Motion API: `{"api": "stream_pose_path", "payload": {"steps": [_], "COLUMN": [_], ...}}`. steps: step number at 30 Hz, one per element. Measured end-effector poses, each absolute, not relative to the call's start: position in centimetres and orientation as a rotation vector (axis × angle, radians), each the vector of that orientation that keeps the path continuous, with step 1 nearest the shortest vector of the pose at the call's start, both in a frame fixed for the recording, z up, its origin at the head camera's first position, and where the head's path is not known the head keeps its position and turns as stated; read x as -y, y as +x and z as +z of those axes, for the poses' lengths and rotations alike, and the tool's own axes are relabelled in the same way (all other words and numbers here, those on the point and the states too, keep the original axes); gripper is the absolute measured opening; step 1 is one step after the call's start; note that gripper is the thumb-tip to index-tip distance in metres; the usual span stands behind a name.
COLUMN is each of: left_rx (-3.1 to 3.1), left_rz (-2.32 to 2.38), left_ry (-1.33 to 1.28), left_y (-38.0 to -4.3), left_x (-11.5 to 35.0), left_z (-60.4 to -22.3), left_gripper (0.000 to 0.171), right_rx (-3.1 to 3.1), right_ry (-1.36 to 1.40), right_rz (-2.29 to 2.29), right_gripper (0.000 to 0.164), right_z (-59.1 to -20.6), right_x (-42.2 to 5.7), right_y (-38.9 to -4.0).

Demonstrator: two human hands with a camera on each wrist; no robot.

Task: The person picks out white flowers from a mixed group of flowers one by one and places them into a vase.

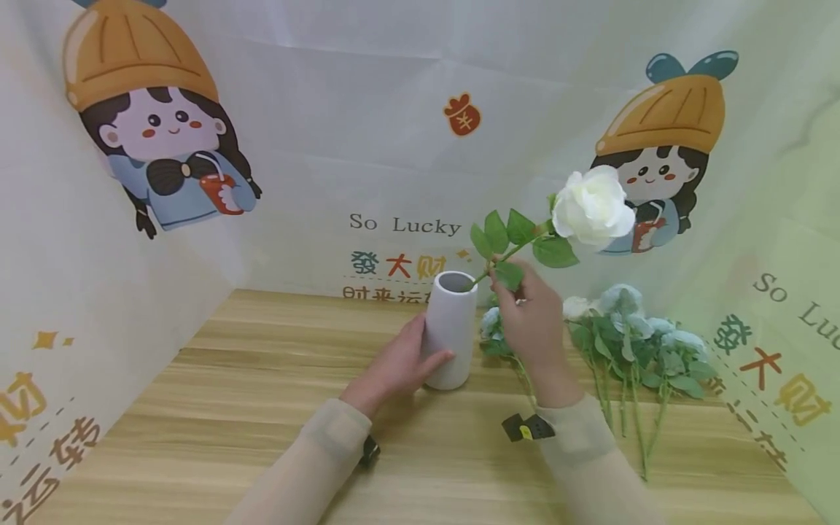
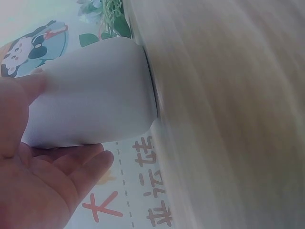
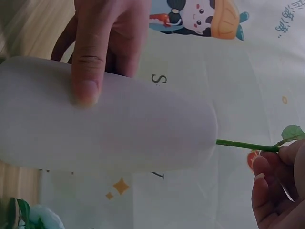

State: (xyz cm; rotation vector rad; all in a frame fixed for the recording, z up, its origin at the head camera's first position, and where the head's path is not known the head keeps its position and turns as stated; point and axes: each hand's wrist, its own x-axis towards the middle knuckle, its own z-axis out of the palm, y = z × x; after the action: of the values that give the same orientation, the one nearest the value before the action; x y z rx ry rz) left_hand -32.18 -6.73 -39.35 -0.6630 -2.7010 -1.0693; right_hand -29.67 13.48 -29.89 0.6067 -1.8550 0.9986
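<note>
Sleeves [image 1: 305, 467] cropped; vase [image 1: 451, 324] hides stem [image 3: 245, 144] tip.

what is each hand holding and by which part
Left hand: white tapered vase, by its side. Right hand: white green-leaved rose, by its stem.

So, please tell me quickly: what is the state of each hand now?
Left hand: holding the white vase by its side.
Right hand: pinching the stem of the white rose.
</note>
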Motion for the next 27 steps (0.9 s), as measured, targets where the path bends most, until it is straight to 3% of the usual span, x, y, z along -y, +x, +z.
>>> {"api": "stream_pose_path", "payload": {"steps": [27], "left_rx": [2.666], "left_rz": [-1.061], "left_ry": [-0.716], "left_y": [-32.2], "left_x": [6.8], "left_z": [-39.2], "left_gripper": [0.08], "right_rx": [2.117], "right_ry": [0.572], "right_rz": [0.99], "right_gripper": [0.03], "right_z": [-31.3], "right_x": [-11.1], "right_y": [-31.1]}}
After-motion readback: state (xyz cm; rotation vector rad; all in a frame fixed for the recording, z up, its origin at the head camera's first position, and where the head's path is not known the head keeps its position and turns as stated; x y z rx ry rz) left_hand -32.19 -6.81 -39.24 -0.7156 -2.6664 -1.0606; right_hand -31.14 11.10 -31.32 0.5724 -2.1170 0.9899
